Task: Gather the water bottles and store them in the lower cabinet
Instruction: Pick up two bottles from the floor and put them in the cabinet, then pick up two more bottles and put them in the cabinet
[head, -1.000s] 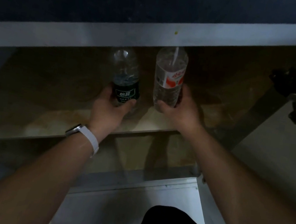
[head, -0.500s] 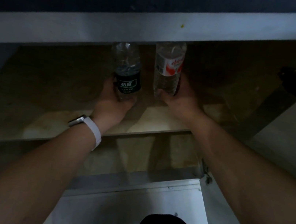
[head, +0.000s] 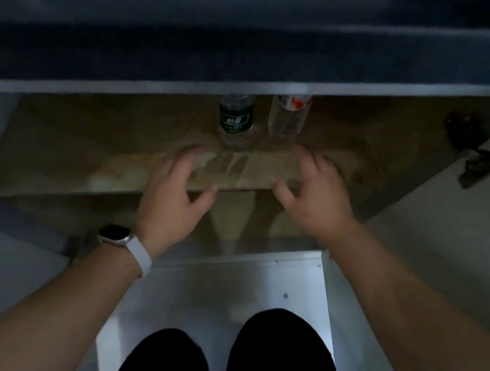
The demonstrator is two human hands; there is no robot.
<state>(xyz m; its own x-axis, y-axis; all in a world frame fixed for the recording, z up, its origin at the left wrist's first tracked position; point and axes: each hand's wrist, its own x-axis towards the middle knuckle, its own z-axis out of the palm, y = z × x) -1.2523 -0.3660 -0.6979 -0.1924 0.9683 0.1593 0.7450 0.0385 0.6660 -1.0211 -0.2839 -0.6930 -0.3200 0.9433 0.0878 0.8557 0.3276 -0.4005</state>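
Observation:
Two clear water bottles stand upright side by side on the wooden shelf [head: 84, 142] inside the open lower cabinet. The green-labelled bottle [head: 236, 120] is on the left, the red-and-white-labelled bottle [head: 287, 117] on the right; their tops are hidden behind the cabinet's white upper frame [head: 156, 89]. My left hand [head: 172, 193], with a white watch on its wrist, hovers open in front of the shelf edge, apart from the bottles. My right hand [head: 315, 196] is also open, fingers spread, a little in front of the red-labelled bottle.
The cabinet door [head: 452, 235] stands open at the right, with a dark metal hinge [head: 478, 166] on it. A dark countertop [head: 260, 29] overhangs the cabinet. My dark-trousered knees [head: 229, 364] are over a white floor panel below.
Both hands have let go of the bottles and drawn back toward me. The two bottles now stand alone, deep on the shelf.

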